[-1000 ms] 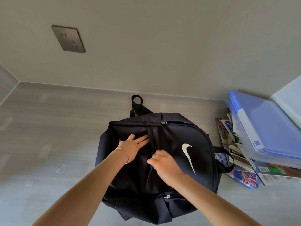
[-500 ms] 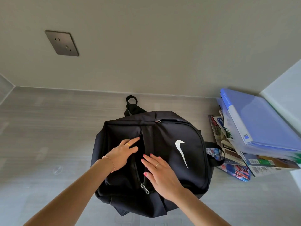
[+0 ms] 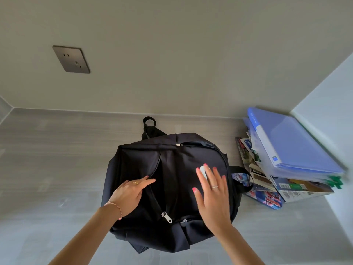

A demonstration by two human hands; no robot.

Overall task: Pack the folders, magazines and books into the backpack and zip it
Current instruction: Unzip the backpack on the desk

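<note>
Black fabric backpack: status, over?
Left hand and right hand open, flat on black fabric backpack. Front zip open. Blue plastic folders, magazines and books still stacked outside. Nothing blocking.

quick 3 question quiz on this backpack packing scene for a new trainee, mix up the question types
1. True or false: the blue folder is already inside the black backpack.
2. Which hand lies flat over the backpack's white logo? A) left hand B) right hand C) neither
3. Fill in: the stack of books and magazines lies on the floor to the backpack's ____ side.

Key:
1. False; the folder lies on top of the stack, outside the bag.
2. B; fingers spread, nothing in its grip. The left hand rests by the open zip.
3. Right.
</note>
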